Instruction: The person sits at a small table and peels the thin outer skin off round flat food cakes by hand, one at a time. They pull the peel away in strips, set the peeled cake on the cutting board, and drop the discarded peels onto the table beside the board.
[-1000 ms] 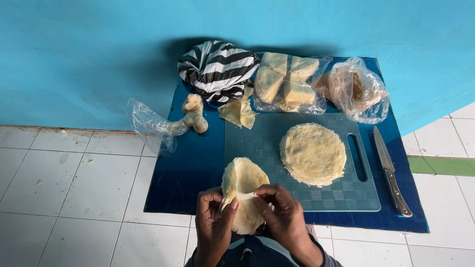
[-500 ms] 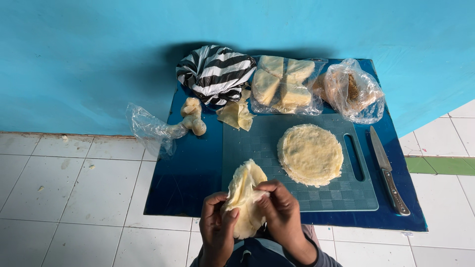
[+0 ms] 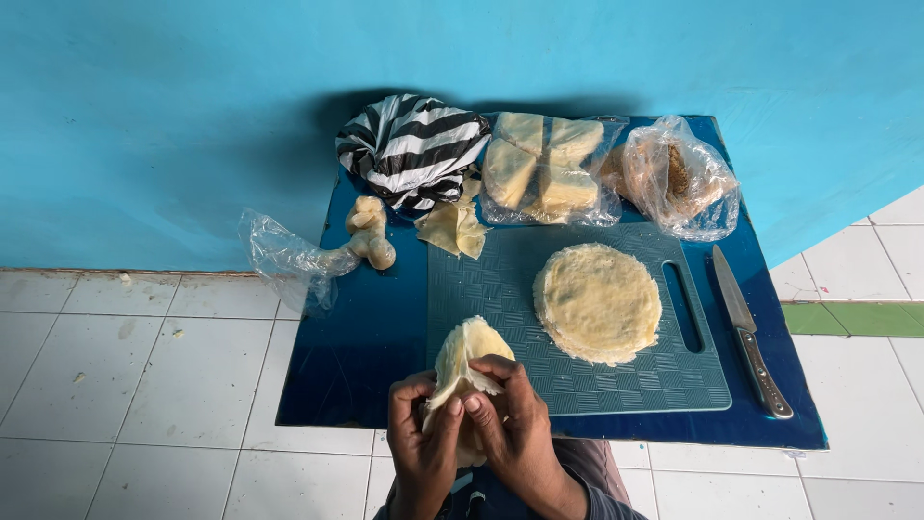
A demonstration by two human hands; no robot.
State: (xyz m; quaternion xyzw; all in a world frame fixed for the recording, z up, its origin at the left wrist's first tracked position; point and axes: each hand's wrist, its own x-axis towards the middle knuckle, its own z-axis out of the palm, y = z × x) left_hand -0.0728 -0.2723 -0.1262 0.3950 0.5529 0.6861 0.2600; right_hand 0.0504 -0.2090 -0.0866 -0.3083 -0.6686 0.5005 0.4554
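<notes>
Both my hands pinch one pale, thin round dough wrapper (image 3: 462,358) near the bottom centre of the head view. My left hand (image 3: 422,445) grips its lower left edge. My right hand (image 3: 515,429) folds over its top right edge with thumb and fingers. The wrapper is creased and bunched between my fingers, held above the front edge of a grey-green cutting board (image 3: 626,380). A stack of flat round wrappers (image 3: 598,301) lies on that board, to the right of my hands.
A dark blue mat (image 3: 366,337) lies under the board on white floor tiles, against a blue wall. On it are a knife (image 3: 753,332) at the right, a striped bag (image 3: 409,144), a bag of pale blocks (image 3: 539,169), a clear bag (image 3: 679,178) and folded wrappers (image 3: 452,228).
The wrapper was held open and flat before. Now my hands have closed together over it, folding and bunching it. The view has shifted slightly.
</notes>
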